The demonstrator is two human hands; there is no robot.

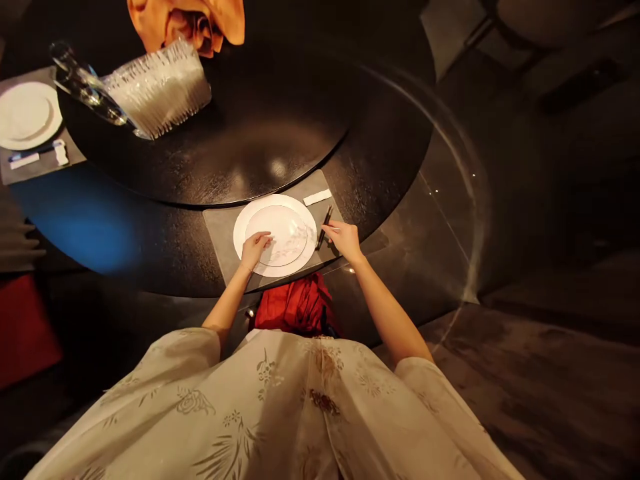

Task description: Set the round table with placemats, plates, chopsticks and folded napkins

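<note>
My right hand [343, 240] is closed in a pinch at the black chopsticks [325, 223], just right of the plates. My left hand [256, 249] has its fingers stretched over the left side of a small round plate [283, 223]; whether they touch it I cannot tell. That small plate, faintly patterned, sits on a larger white plate [241, 227]. Both rest on a grey placemat [216, 233] at the table's near edge. A white strip [317, 197] lies at the placemat's upper right.
A round dark turntable [280, 140] stands on the black table [175, 253]. It bears a wrapped stack of pale dishes [167, 87], clear glassware [85, 87] and orange cloth [190, 20]. Another setting with a white plate [50, 130] is at left. Red fabric [295, 307] is below the edge.
</note>
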